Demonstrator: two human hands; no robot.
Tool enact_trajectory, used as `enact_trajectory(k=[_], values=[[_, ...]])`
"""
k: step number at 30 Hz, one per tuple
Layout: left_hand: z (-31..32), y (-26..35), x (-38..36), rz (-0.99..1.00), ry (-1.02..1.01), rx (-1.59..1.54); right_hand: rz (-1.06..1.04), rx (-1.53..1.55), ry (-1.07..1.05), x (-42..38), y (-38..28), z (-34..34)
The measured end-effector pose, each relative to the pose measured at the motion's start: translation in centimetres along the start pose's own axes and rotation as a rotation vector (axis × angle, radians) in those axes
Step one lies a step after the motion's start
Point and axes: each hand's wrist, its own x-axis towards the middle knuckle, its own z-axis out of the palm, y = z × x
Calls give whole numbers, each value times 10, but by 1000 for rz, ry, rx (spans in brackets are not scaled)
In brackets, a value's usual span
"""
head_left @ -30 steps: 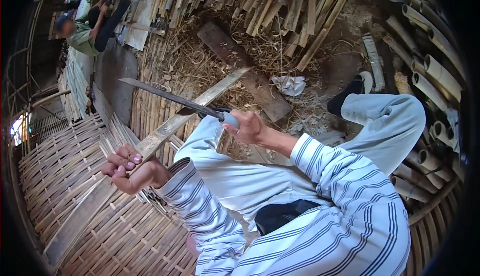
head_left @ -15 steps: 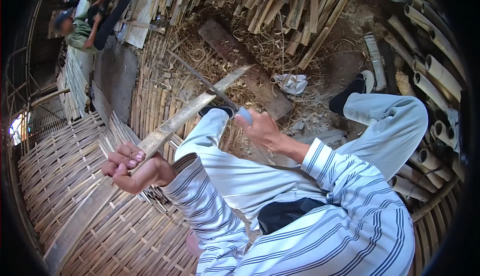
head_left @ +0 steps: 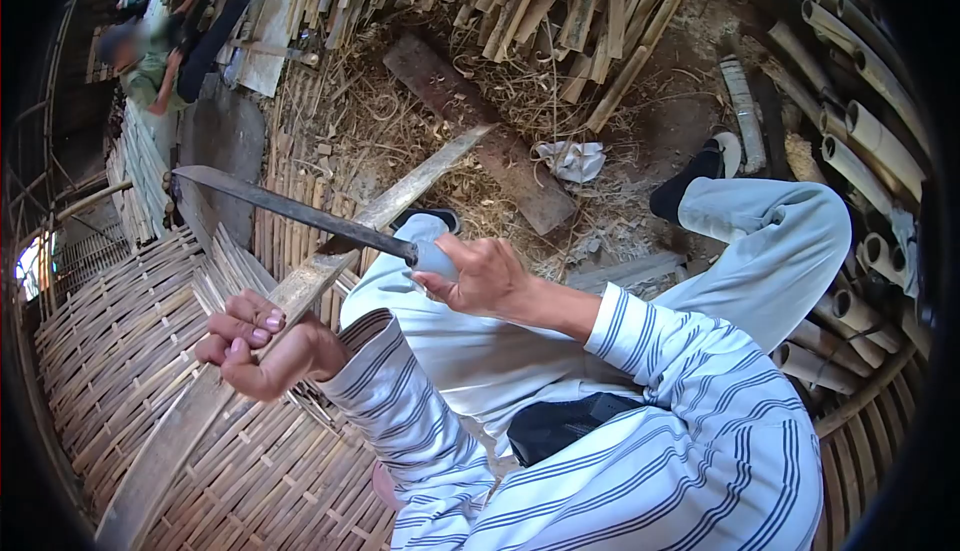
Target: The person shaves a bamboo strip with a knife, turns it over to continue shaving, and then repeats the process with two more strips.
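My left hand (head_left: 250,343) is closed around a long flat bamboo strip (head_left: 415,179) that slants from the lower left up to the middle of the view. Its far end overlaps a dark wooden plank (head_left: 490,141) on the ground. Wrapped round the pale grey handle of a machete (head_left: 290,209), my right hand (head_left: 478,276) is beside my knee. The long dark blade points left and crosses over the strip, its tip well beyond it. A short dark patch of the strip shows just under the blade.
Split bamboo pieces (head_left: 590,11) are piled at the top, and bamboo poles (head_left: 885,141) line the right side. Shavings and a crumpled white wrapper (head_left: 572,161) litter the ground. A woven bamboo mat (head_left: 110,321) lies at left. Another person (head_left: 160,66) sits at upper left.
My right hand has drawn back toward my left hand along the strip, and the blade has swung round to point more to the left. The left hand's grip stays nearly in place.
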Motion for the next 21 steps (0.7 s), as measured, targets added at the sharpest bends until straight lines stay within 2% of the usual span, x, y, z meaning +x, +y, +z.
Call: enact_trajectory(k=[2, 5, 9, 10, 12, 16, 19, 21], values=[[-4, -3, 1, 7, 68, 28, -3, -17, -22, 0, -10, -5], [-2, 1, 0, 0, 30, 92, 166, 222, -94, -6, -37, -15], [11, 3, -8, 10, 49, 68, 111, 234, -196, -8, -71, -43], [13, 3, -9, 33, 45, 78, 39, 259, -129, -11, -75, -40], [15, 5, -12, 38, 40, 77, 48, 218, -142, -11, -78, -42], [13, 6, -12, 25, 30, 89, 47, 37, -127, -9, -48, -34], [6, 3, -10, 16, 42, 68, 224, 61, -96, -1, -27, -30], [9, 6, -12, 21, 78, 66, 214, 92, -103, -2, -35, -35]])
